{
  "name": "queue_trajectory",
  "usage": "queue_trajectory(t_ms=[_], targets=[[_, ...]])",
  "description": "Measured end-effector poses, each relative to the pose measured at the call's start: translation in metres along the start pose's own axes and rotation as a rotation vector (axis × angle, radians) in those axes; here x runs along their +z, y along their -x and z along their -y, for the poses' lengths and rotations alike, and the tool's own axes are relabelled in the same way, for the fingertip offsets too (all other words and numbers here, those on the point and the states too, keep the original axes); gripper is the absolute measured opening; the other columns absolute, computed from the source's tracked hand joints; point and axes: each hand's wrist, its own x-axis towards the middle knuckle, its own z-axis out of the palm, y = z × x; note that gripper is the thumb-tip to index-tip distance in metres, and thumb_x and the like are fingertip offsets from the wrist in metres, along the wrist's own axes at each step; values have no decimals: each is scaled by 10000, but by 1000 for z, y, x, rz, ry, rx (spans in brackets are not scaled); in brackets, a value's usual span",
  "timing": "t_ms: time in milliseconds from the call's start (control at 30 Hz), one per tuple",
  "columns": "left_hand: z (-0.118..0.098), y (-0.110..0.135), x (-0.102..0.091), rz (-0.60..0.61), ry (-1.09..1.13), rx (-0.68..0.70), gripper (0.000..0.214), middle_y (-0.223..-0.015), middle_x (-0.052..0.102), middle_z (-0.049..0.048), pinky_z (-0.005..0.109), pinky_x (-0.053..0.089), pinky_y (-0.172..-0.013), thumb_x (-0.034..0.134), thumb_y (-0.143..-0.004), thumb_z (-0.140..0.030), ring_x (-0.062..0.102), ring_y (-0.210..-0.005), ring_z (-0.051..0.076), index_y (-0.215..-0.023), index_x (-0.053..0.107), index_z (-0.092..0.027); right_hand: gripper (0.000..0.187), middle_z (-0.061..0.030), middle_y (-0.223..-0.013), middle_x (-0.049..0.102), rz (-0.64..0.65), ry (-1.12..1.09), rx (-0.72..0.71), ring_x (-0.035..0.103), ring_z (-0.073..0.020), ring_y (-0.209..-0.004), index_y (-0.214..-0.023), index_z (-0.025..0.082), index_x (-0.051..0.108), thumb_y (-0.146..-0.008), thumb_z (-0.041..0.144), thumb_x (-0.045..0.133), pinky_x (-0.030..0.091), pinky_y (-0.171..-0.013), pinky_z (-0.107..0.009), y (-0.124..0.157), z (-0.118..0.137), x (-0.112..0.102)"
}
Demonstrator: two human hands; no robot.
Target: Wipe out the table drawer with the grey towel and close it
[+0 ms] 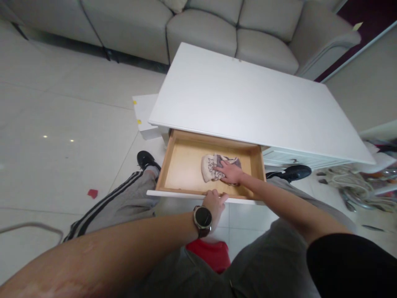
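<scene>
A wooden drawer [186,163] with a white front is pulled out of the white table. My left hand [214,202], with a watch on its wrist, has its fingers hooked over the top edge of the drawer's front. Inside the drawer, right of its middle, lies a folded cloth [208,169], cream with a dark pattern and a grey part. My right hand [231,172] rests on this cloth with its fingers spread, covering some of it. What kind of cloth item it is, I cannot make out.
The table's white top [254,99] extends behind the drawer. Beyond it stands a grey sofa [201,33]. A white box [147,111] sits on the floor at left. Below my hands is something red [211,253]. Coiled cords [350,182] lie at right, a red scrap [92,193] at left.
</scene>
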Motion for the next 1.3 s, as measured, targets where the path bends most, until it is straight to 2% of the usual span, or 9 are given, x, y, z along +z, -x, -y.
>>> queue_trajectory(t_ms=[100, 200, 400, 533, 633, 767, 967, 1167, 1300], targets=[[1, 1, -3, 28, -41, 24, 256, -1117, 577, 89, 362, 379, -793, 480, -969, -172, 512, -1017, 246, -1109, 674, -265, 768, -216, -1442, 422, 74, -16, 183, 407, -394, -1346, -1521, 212, 431, -828, 451, 658, 369, -1074, -496, 41, -47, 14], [2, 1, -4, -3, 13, -33, 269, -1089, 572, 88, 369, 375, -806, 518, -972, -269, 505, -1004, 250, -1213, 634, -297, 925, -230, -1447, 426, 157, -127, 288, 447, -391, -1339, -1548, 184, 349, -753, 473, 725, 366, -1088, -471, 60, -68, 22], [1, 1, -6, 35, 10, -58, 252, -1025, 569, 85, 361, 374, -791, 518, -973, -231, 513, -983, 246, -1187, 645, -270, 1075, -154, -1391, 476, 358, -278, 134, 538, -338, -1245, -1505, 227, 383, -533, 290, 839, 439, -1023, -387, 62, -58, 25], [-3, 1, -4, 67, -84, -24, 294, -1075, 563, 75, 365, 372, -797, 437, -969, -98, 511, -1010, 240, -960, 697, -235, 918, -167, -1355, 490, 283, -201, 69, 568, -321, -1176, -1462, 223, 452, -601, 197, 771, 452, -979, -379, 65, -46, 28], [-5, 1, -1, 50, -59, -43, 279, -1067, 566, 68, 362, 372, -821, 447, -966, -97, 508, -1011, 237, -951, 690, -231, 803, -164, -1308, 507, 222, -135, -10, 588, -297, -1106, -1441, 231, 492, -670, 164, 707, 456, -928, -360, 59, -33, 25], [-6, 1, -2, 16, 55, -137, 231, -1034, 584, 78, 358, 383, -846, 494, -970, -185, 514, -1002, 242, -1138, 640, -248, 794, -154, -1278, 513, 209, -84, -119, 591, -279, -1057, -1454, 241, 496, -693, 154, 703, 449, -894, -346, 29, -3, 9], [-7, -2, -10, 88, 105, -199, 298, -1155, 608, 98, 364, 409, -845, 445, -1000, -280, 538, -1037, 255, -1264, 581, -282, 746, -125, -1219, 529, 110, -82, -216, 595, -266, -1014, -1427, 245, 519, -720, 239, 759, 455, -860, -341, -52, 61, -23], [-8, -7, 0, 140, -71, -56, 356, -1089, 670, 107, 445, 399, -882, 430, -956, -122, 520, -1130, 296, -1173, 680, -252, 716, -108, -1326, 516, 51, -62, -348, 592, -282, -1080, -1417, 321, 550, -741, 202, 754, 481, -891, -360, -122, 135, -44], [-10, -11, 6, 140, -114, -50, 456, -1210, 658, 120, 494, 385, -896, 380, -934, -48, 477, -1199, 317, -1228, 676, -232, 624, -107, -1313, 511, -33, -131, -265, 571, -287, -1124, -1405, 305, 580, -796, 212, 682, 486, -940, -382, -145, 146, -55]])
